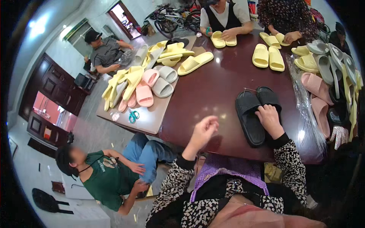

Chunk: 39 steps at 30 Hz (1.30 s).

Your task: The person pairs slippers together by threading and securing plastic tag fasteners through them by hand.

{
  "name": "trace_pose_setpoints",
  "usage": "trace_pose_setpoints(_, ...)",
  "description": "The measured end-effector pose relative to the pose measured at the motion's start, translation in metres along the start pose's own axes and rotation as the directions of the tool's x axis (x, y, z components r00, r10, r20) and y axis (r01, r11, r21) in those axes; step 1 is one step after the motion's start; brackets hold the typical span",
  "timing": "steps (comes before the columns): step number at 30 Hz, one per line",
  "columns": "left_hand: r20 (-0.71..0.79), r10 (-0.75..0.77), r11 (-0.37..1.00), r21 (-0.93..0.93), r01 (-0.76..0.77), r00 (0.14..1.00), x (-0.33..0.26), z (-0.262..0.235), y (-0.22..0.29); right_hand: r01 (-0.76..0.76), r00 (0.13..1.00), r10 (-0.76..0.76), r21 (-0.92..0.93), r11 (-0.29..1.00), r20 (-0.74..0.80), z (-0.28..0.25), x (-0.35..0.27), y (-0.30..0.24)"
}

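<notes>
On dark table, right hand pressing black slippers, partly hidden, left hand loosely curled, empty.

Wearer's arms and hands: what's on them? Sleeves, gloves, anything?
Both arms wear long black-and-white speckled sleeves with black knit cuffs at the wrists. Left hand and right hand are bare: no gloves, and no rings or watch that I can make out.

The wearer's 2 sleeves carry a black-and-white mottled print ending in black cuffs; a purple checked garment shows beneath, nearest the dark table edge.
</notes>
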State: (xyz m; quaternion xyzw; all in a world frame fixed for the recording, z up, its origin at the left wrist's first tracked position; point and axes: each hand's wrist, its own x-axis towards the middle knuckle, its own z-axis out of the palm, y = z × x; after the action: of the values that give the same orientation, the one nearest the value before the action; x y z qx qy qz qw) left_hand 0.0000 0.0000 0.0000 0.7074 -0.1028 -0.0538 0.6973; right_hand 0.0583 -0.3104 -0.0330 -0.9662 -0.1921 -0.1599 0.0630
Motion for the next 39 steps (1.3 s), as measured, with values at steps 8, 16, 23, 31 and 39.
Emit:
trace_pose_setpoints(8, -0.485, 0.057, 0.957, 0.275, 0.09, 0.872, -0.066, 0.0, -0.056, 0.403, 0.901, -0.348, 0.2, 0.893, -0.259, 0.044, 0.084, -0.062)
trace_pose_setpoints(16, -0.717, 0.324, 0.755, 0.589, 0.288, 0.617, -0.159, 0.001, -0.056, 0.692, 0.721, -0.612, 0.312, 0.651, -0.325, 0.068, 0.14, -0.155)
trace_pose_setpoints(23, -0.761, 0.347, 0.738, 0.582, 0.34, 0.549, -0.17, -0.007, -0.044, 0.72, 0.66, -0.594, 0.159, 0.676, -0.46, 0.031, 0.187, -0.127)
trace_pose_setpoints(31, -0.752, 0.416, 0.673, 0.633, 0.383, 0.511, -0.17, -0.022, -0.037, 0.046, 0.765, -0.37, -0.529, 0.847, -0.527, -0.235, 0.364, -0.083)
trace_pose_setpoints(39, -0.722, 0.573, 0.688, 0.681, 0.249, 0.388, -0.102, -0.048, -0.017, 0.705, 0.302, -0.267, 0.026, 0.709, -0.915, -0.268, 0.376, -0.04)
